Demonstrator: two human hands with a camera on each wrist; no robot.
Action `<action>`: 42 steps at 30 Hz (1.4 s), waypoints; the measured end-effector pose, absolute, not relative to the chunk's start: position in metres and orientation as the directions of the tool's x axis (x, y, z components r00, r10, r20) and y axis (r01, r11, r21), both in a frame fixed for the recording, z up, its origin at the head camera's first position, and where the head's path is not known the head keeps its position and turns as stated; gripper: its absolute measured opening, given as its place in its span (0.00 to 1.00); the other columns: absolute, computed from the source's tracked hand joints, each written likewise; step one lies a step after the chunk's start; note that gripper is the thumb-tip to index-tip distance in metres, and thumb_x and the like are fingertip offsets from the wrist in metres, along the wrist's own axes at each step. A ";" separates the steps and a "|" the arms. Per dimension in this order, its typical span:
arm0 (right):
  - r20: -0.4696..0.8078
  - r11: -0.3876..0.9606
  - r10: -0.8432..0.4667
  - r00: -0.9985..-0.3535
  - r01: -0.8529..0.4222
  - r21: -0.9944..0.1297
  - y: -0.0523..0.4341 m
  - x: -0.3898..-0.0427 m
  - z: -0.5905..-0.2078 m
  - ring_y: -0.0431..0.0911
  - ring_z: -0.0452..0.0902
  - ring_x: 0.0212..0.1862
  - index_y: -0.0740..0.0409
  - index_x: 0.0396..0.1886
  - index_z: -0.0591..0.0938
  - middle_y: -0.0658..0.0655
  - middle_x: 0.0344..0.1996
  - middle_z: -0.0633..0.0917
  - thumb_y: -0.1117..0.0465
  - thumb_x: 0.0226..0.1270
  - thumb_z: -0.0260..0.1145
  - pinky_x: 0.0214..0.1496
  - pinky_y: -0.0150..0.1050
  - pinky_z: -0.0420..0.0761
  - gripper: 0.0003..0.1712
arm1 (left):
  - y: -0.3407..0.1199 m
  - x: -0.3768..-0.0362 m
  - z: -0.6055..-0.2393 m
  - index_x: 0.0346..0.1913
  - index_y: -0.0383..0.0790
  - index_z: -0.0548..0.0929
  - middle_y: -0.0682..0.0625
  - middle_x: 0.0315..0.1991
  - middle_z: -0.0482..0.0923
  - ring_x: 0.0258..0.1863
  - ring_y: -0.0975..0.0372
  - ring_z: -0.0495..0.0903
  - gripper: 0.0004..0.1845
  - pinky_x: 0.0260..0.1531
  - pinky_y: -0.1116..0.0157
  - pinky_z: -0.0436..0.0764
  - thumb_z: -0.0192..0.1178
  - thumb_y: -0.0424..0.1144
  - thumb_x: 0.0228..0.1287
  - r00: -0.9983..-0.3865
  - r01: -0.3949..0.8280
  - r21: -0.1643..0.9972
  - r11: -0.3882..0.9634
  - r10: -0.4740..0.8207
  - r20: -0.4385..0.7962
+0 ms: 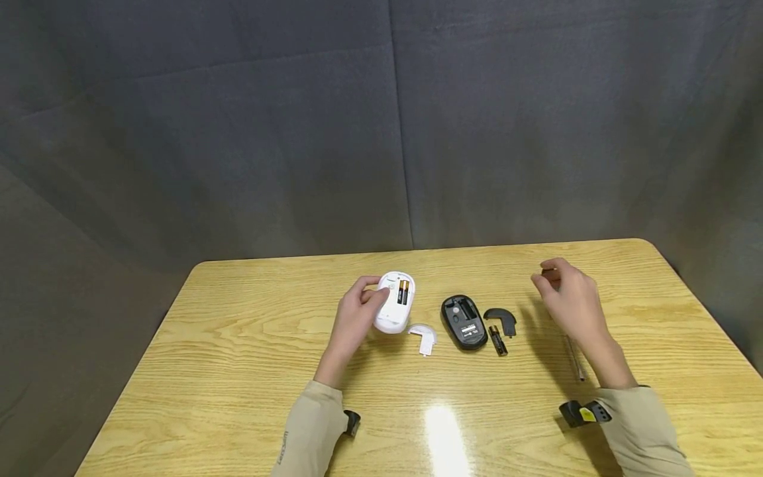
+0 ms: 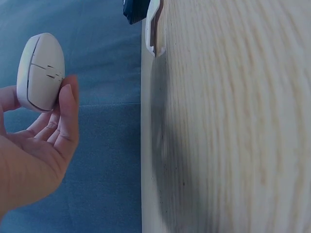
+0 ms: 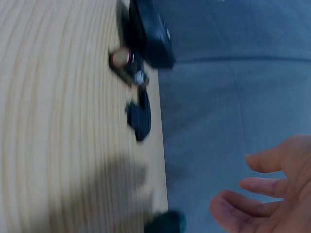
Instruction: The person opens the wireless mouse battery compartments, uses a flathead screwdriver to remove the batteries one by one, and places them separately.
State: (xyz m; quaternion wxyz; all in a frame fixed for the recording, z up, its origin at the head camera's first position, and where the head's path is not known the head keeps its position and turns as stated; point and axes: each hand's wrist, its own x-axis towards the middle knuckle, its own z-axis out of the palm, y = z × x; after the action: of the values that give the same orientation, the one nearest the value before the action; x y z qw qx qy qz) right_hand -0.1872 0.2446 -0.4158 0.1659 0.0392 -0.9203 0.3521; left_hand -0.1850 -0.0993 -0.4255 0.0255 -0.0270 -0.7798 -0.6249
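Left hand [image 1: 356, 317] grips white mouse [image 1: 395, 302], belly up, batteries showing, lifted off desk [image 1: 238, 371]. White cover [image 1: 422, 336] lies just right of it, then black mouse [image 1: 463, 321], black cover [image 1: 502, 319], loose battery [image 1: 497, 340]. Right hand [image 1: 569, 298] hovers further right, fingers loosely spread, holding nothing.

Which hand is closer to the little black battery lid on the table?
The right hand. It hovers just to the right of the black battery lid, not touching it. The left hand is farther left, holding the white mouse.
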 end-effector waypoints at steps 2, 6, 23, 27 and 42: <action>0.299 0.763 0.047 -0.953 -0.159 -0.627 0.253 -0.186 -0.416 0.69 0.81 0.45 0.77 0.59 0.77 0.77 0.43 0.84 0.63 0.77 0.62 0.40 0.62 0.80 0.21 | -0.100 -0.185 -0.426 0.58 0.33 0.82 0.43 0.35 0.87 0.31 0.64 0.81 0.17 0.39 0.66 0.77 0.60 0.39 0.73 -0.997 0.074 0.974 0.216 0.008 0.074; 0.220 0.794 0.054 -0.974 -0.091 -0.602 0.267 -0.187 -0.419 0.73 0.78 0.49 0.81 0.62 0.73 0.82 0.47 0.80 0.62 0.76 0.64 0.42 0.65 0.79 0.26 | -0.099 -0.186 -0.426 0.58 0.34 0.82 0.45 0.33 0.86 0.30 0.64 0.80 0.17 0.39 0.65 0.76 0.61 0.38 0.72 -0.997 0.075 0.973 0.217 0.008 0.075; -0.100 0.863 0.032 -0.994 0.078 -0.500 0.289 -0.189 -0.434 0.60 0.75 0.33 0.89 0.57 0.69 0.81 0.39 0.79 0.56 0.75 0.65 0.28 0.45 0.75 0.35 | -0.100 -0.186 -0.427 0.58 0.33 0.82 0.50 0.28 0.83 0.28 0.64 0.78 0.17 0.37 0.65 0.75 0.60 0.39 0.72 -0.996 0.086 0.971 0.224 0.016 0.084; -0.111 0.856 0.005 -0.994 0.061 -0.513 0.290 -0.191 -0.437 0.49 0.68 0.24 0.74 0.32 0.78 0.60 0.20 0.74 0.55 0.75 0.64 0.25 0.41 0.68 0.22 | -0.100 -0.187 -0.427 0.58 0.33 0.82 0.47 0.31 0.85 0.29 0.64 0.80 0.17 0.37 0.66 0.76 0.60 0.39 0.72 -0.996 0.084 0.972 0.221 0.016 0.082; -0.202 0.630 -0.009 -0.979 0.151 -0.762 0.298 -0.191 -0.427 0.43 0.83 0.25 0.79 0.42 0.77 0.59 0.26 0.82 0.61 0.77 0.59 0.31 0.39 0.87 0.18 | -0.098 -0.185 -0.427 0.59 0.33 0.81 0.44 0.36 0.86 0.31 0.65 0.79 0.18 0.37 0.67 0.76 0.61 0.40 0.73 -0.998 0.062 0.966 0.250 0.007 0.062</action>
State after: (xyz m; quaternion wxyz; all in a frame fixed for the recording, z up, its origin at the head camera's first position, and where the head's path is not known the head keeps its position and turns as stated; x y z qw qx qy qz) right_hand -0.1911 0.2977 -0.4267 -0.0935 -0.0393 -0.8979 0.4283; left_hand -0.1854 -0.0977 -0.4266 0.0224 -0.0216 -0.7902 -0.6121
